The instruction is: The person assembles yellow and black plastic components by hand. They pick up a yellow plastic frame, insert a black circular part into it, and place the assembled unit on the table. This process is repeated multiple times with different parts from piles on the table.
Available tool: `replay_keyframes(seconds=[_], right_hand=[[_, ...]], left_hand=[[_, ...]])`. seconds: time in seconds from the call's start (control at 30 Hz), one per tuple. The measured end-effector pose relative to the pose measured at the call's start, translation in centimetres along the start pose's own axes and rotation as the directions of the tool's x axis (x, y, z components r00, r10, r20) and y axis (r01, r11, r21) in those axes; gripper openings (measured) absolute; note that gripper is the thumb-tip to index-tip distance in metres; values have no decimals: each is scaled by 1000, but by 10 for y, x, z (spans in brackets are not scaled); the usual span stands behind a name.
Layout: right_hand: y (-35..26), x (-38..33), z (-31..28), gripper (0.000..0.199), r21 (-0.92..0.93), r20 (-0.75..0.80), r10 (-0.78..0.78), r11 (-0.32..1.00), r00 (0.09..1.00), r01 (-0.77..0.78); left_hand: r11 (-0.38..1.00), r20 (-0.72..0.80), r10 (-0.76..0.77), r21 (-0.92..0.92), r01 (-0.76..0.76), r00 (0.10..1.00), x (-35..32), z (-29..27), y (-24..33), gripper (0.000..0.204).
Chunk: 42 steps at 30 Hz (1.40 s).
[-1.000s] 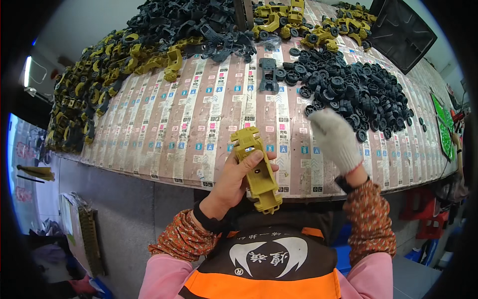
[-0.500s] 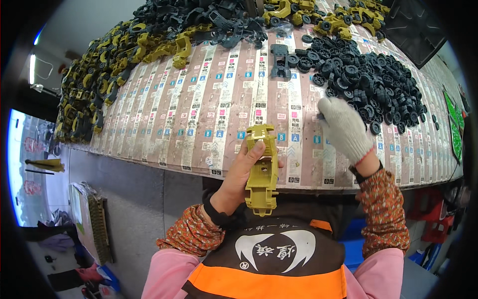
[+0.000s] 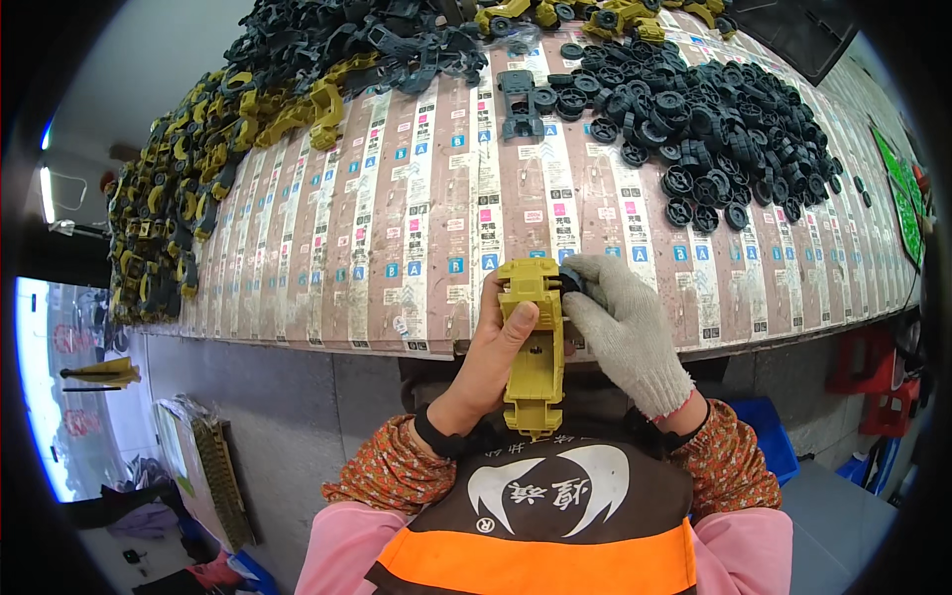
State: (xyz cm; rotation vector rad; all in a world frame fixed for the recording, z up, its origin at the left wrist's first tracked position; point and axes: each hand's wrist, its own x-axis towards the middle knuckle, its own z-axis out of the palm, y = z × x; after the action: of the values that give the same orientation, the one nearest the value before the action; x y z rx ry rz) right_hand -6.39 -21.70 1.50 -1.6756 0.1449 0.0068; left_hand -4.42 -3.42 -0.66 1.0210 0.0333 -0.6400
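A yellow plastic toy car body (image 3: 535,367) is in the grip of my left hand (image 3: 494,352), which is bare, its thumb across the open hollow side. My right hand (image 3: 625,332), in a white knit glove, pinches a small black toy wheel (image 3: 570,282) against the upper right side of that body, near its far end. Fingers cover part of the wheel, so I cannot tell whether it sits on an axle. Both hands are just over the table's near edge. A heap of black toy wheels (image 3: 694,129) lies beyond my right hand.
The table (image 3: 397,218) is covered with printed paper. Yellow car bodies with wheels (image 3: 178,178) pile along its left side, dark plastic parts (image 3: 347,50) at the back. One dark chassis (image 3: 520,103) lies beside the wheel heap. Red stools (image 3: 873,372) stand at the right.
My right hand has come from beside the wheel heap, down and left, bringing a wheel to the car body. My left hand still holds the body, shifted slightly right.
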Motion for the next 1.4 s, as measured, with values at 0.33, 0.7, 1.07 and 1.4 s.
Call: replay_keyframes(seconds=[0.33,0.7,1.07,1.4], right_hand=[[21,0,0,31,10,-58,-24,1000,998,25],[17,-10,0,36,-176,-51,-246,956,968,234],[-2,-16,-21,27,-437,76,-212,871,974,224],[-7,44,-110,17,-834,-146,-310,550,940,51]], left_hand=[[982,49,99,157,-106,994,4,-12,-13,62],[851,111,230,460,-255,967,1,-13,-13,67],[758,347,105,578,-301,932,0,-17,-10,71],[988,150,-106,128,87,983,15,0,4,67]])
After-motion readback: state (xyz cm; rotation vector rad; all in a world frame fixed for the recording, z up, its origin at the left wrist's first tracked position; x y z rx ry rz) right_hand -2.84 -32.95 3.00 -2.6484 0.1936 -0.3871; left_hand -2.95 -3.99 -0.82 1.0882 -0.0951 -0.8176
